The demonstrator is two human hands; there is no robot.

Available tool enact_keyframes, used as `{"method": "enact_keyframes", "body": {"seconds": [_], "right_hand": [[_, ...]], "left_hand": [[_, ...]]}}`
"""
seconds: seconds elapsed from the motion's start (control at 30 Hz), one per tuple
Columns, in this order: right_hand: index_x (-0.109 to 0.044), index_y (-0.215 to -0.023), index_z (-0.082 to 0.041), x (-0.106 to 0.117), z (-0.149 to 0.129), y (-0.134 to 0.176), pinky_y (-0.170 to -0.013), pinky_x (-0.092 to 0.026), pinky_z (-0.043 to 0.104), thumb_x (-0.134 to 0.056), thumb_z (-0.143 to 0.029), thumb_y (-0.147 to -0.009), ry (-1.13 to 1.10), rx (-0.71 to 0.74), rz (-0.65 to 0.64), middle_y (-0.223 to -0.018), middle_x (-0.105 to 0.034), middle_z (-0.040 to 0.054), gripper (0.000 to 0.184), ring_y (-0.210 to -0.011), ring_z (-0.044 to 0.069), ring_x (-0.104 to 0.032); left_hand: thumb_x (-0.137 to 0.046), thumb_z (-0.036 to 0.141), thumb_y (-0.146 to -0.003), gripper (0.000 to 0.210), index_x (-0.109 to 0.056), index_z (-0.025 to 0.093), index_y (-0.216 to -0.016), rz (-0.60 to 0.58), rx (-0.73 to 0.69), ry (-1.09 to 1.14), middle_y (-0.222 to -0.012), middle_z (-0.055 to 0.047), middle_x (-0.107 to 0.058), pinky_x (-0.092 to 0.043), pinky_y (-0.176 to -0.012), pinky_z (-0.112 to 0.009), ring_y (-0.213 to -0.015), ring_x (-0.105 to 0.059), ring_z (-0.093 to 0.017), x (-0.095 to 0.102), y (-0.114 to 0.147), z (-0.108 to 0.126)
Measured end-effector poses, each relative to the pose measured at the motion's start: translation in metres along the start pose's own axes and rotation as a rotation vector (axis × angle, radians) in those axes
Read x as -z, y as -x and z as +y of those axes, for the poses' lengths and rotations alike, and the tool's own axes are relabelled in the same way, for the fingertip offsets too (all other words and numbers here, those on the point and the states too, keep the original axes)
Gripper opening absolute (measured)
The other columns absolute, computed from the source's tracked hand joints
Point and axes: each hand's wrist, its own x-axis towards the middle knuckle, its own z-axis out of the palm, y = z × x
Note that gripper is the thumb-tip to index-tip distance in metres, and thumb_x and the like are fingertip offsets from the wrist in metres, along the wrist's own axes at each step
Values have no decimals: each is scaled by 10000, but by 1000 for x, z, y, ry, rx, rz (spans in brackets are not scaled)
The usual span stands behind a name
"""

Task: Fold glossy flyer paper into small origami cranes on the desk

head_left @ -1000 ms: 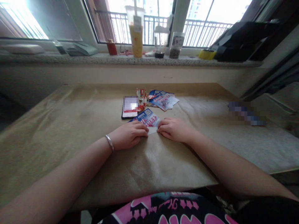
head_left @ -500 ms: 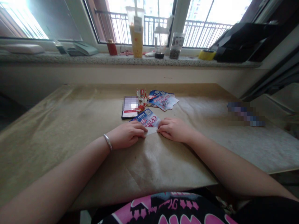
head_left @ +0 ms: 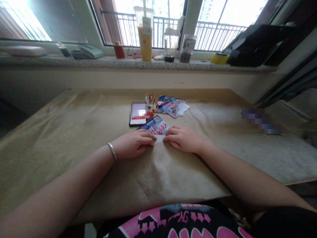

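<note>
A blue printed paper flyer [head_left: 156,125] with a QR code lies turned at an angle on the table, a pale strip folded up along its near edge. My left hand [head_left: 133,143], with a silver bracelet at the wrist, pinches the left end of that folded edge. At the right end, my right hand [head_left: 182,138] presses the fold with its fingers closed together. The fingers hide both ends of the strip. Just beyond the flyer lies a phone [head_left: 135,121] with a lit screen.
Crumpled red-and-white wrappers [head_left: 151,99] and a fanned pile of similar flyers [head_left: 173,107] lie behind. A blurred-out item [head_left: 260,121] is at the far right. Tall cups [head_left: 146,43], a red bottle [head_left: 119,51] and yellow tape [head_left: 219,58] stand on the windowsill.
My right hand has slid slightly left along the folded edge, so less of the pale strip shows between my hands. My left hand stays nearly in place.
</note>
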Motion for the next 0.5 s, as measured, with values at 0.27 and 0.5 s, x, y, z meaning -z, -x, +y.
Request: {"method": "enact_keyframes", "body": {"seconds": [0.27, 0.5], "right_hand": [[-656, -1092, -207, -4, -7, -5, -780, -440, 340, -448, -253, -926, 57, 29, -12, -1027, -652, 90, 270, -913, 206, -544], [-676, -1046, -187, -4, -5, -7, -782, -453, 327, -465, -192, -894, -21, 26, 23, -993, -660, 98, 260, -906, 198, -549]], "left_hand": [[-480, 245, -912, 310, -587, 198, -1199, -36, -9, 9, -1333, -86, -558, -410, -1075, -410, -1273, -476, -229, -8, -3, -1], [-501, 262, -914, 349, -552, 204, -1255, -12, 8, 38, -1378, -82, -520, -377, -1112, -411, -1321, -429, -217, -15, -5, -3]]}}
